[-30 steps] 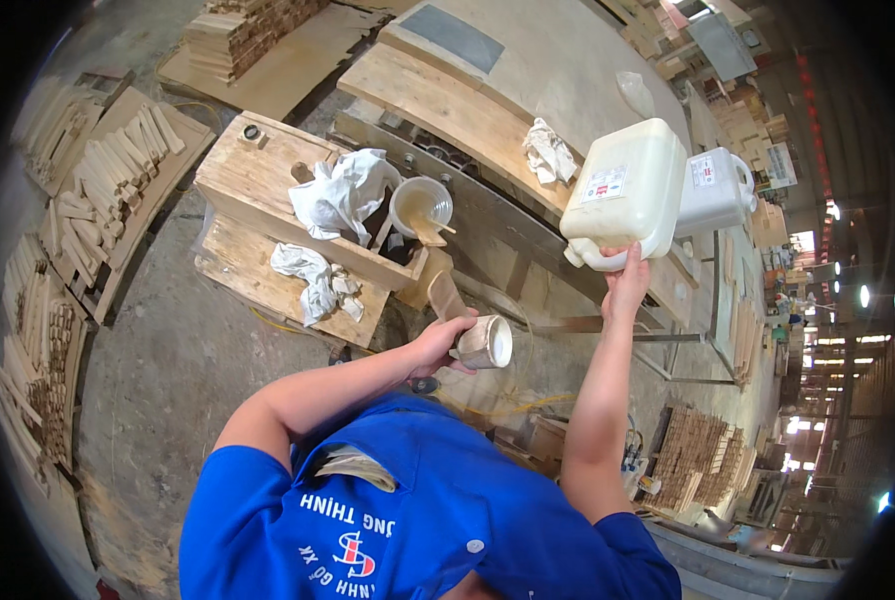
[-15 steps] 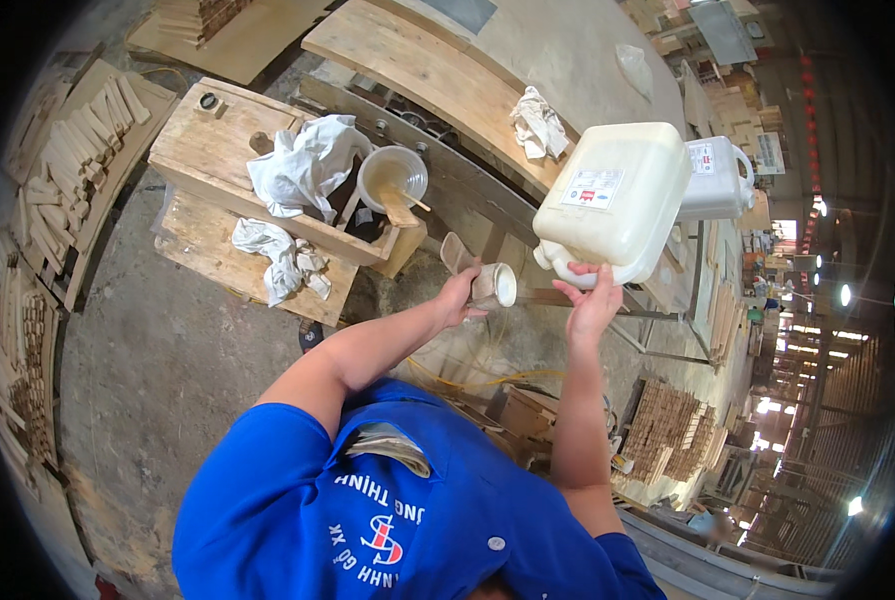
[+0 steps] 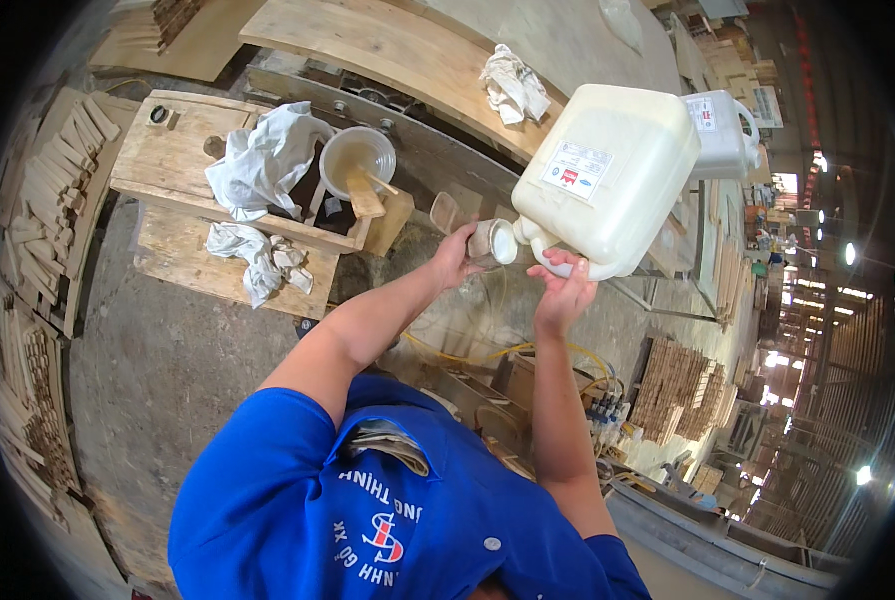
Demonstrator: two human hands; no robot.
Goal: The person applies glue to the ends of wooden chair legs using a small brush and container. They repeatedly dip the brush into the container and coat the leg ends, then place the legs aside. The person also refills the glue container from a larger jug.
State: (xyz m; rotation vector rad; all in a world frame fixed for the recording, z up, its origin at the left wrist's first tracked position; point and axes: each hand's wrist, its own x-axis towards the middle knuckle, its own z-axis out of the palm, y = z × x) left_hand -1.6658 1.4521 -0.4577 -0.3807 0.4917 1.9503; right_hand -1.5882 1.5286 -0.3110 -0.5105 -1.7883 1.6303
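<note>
My left hand [image 3: 455, 258] is closed round a small stained tub [image 3: 494, 243] whose opening shows something white. Beside those fingers, a flat translucent piece with a rounded end [image 3: 446, 212] sticks up; whether the hand holds it too, I cannot tell. My right hand [image 3: 565, 290] grips the handle of a large off-white jerrycan [image 3: 612, 160]. It hangs tilted, its spout [image 3: 523, 230] right at the tub's rim. No liquid stream is visible between them.
A round plastic bucket [image 3: 387, 145] with a wooden paddle [image 3: 365, 198] stands by a wooden box [image 3: 177, 150]. White rags [image 3: 267, 165] lie on the box. Behind, a long plank [image 3: 367, 35] bears another rag [image 3: 513, 85]. A second jerrycan [image 3: 717, 150] stands at the right.
The jerrycan has moved left with my right hand, bringing its spout from a gap away up to the tub. My left hand keeps hold of the tub. The view has shifted slightly.
</note>
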